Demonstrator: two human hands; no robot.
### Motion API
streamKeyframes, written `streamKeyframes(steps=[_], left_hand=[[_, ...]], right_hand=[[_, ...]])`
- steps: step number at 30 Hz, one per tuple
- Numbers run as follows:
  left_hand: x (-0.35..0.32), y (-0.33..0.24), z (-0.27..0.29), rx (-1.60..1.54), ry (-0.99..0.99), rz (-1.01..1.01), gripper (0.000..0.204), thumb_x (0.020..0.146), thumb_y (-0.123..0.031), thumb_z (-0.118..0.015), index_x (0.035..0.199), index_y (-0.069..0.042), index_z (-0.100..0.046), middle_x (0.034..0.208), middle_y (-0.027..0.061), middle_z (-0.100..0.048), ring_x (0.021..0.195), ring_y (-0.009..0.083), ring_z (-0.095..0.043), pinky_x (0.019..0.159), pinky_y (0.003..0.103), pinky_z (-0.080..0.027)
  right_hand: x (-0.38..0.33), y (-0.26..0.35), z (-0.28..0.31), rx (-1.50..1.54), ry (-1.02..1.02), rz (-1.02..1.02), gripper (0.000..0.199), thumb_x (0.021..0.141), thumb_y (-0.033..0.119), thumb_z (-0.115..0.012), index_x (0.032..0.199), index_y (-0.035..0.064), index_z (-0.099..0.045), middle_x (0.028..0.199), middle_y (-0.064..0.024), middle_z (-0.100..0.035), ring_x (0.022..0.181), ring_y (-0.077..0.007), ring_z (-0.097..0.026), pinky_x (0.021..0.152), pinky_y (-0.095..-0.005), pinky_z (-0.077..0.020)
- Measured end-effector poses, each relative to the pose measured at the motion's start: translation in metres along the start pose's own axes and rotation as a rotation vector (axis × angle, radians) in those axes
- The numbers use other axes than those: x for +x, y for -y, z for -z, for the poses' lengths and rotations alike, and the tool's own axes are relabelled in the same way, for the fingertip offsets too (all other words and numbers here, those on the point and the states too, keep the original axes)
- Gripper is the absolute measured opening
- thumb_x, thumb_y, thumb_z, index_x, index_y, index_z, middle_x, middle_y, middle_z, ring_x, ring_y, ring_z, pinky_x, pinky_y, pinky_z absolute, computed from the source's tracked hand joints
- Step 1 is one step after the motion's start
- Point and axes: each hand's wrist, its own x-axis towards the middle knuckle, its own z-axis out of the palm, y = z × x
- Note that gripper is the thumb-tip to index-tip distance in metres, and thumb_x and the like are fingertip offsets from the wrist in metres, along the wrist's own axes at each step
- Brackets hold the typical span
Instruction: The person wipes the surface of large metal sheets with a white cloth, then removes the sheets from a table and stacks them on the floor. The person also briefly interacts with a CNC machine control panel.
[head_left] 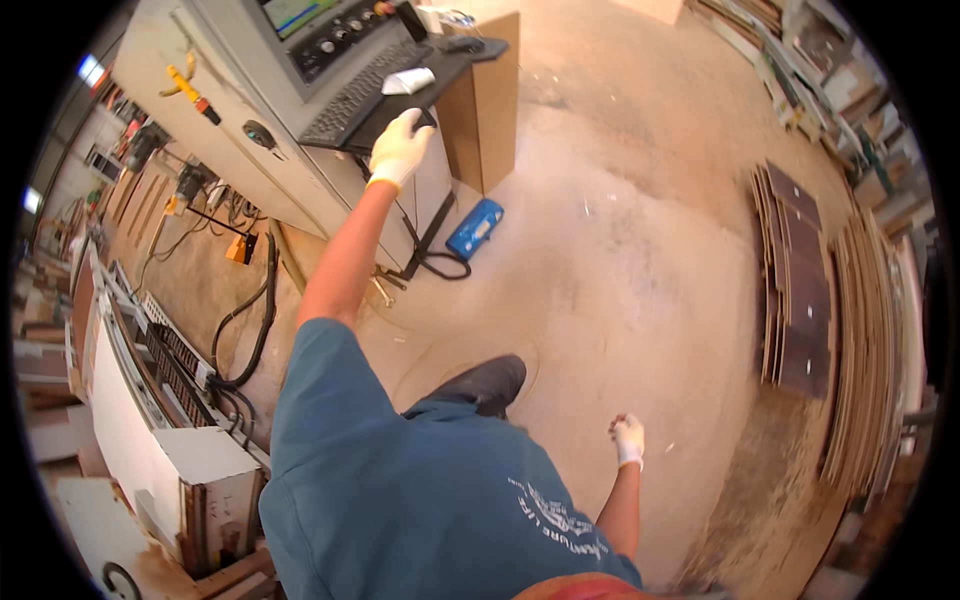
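Note:
My left hand (399, 152), in a pale knitted glove with a yellow cuff, reaches out to the front edge of a dark shelf (450, 82) on a machine's control cabinet. Its thumb and fingers are apart, and nothing shows in its grip. On that shelf lie a keyboard (362, 92), a crumpled white paper (408, 81) and a dark mouse (460, 44). My right hand (628, 440), gloved the same way, hangs low at my side over the floor. Its fingers are curled in; dark spots show at their tips, and whatever they may hold is too small to make out.
A blue case-like object (475, 229) lies on the floor beside the cabinet (290, 160), near a black cable loop (445, 265). Stacked dark panels (797, 290) lie at the right. Machinery with a white casing (140, 400) and black hoses (262, 320) stands at the left.

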Motion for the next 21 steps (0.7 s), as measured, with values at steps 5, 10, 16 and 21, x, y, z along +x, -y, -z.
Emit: streamKeyframes(steps=[5, 10, 16, 21], left_hand=[[0.104, -0.035, -0.018, 0.398, -0.067, -0.188, 0.03, 0.093, -0.03, -0.06, 0.12, -0.016, -0.059, 0.121, 0.0119, -0.063, 0.115, 0.0337, -0.06, 0.095, 0.048, -0.05], [0.178, 0.026, -0.058, 0.644, -0.05, -0.049, 0.031, 0.094, -0.022, -0.055, 0.124, -0.014, -0.057, 0.126, 0.0106, -0.062, 0.12, 0.0318, -0.059, 0.094, 0.05, -0.05], [0.208, -0.031, -0.108, 0.573, 0.224, 0.253, 0.04, 0.098, -0.026, -0.043, 0.113, -0.008, -0.075, 0.123, 0.0196, -0.069, 0.113, 0.0366, -0.068, 0.093, 0.051, -0.054], [0.154, -0.133, -0.171, 0.14, 0.196, -0.147, 0.036, 0.103, -0.039, -0.053, 0.108, -0.007, -0.068, 0.106, 0.0242, -0.071, 0.099, 0.0442, -0.068, 0.083, 0.054, -0.053]], right_hand=[[0.008, -0.081, 0.01, 0.056, 0.032, -0.063, 0.017, 0.086, 0.012, -0.056, 0.092, 0.005, -0.07, 0.074, -0.008, -0.069, 0.064, -0.0177, -0.066, 0.056, -0.0335, -0.0526], [-0.048, -0.074, 0.023, -0.394, 0.22, -0.352, 0.024, 0.085, 0.014, -0.061, 0.103, -0.0004, -0.071, 0.084, -0.0124, -0.071, 0.073, -0.0204, -0.068, 0.062, -0.0402, -0.0541], [-0.085, -0.118, 0.061, -0.151, -0.075, -0.499, 0.03, 0.089, 0.019, -0.062, 0.11, 0.0005, -0.071, 0.101, -0.0156, -0.071, 0.084, -0.029, -0.068, 0.071, -0.0441, -0.0547], [-0.115, -0.236, 0.028, -1.108, -0.373, -0.1, 0.034, 0.092, 0.024, -0.062, 0.115, 0.0012, -0.071, 0.114, -0.0183, -0.072, 0.094, -0.0362, -0.069, 0.079, -0.0474, -0.0552]])
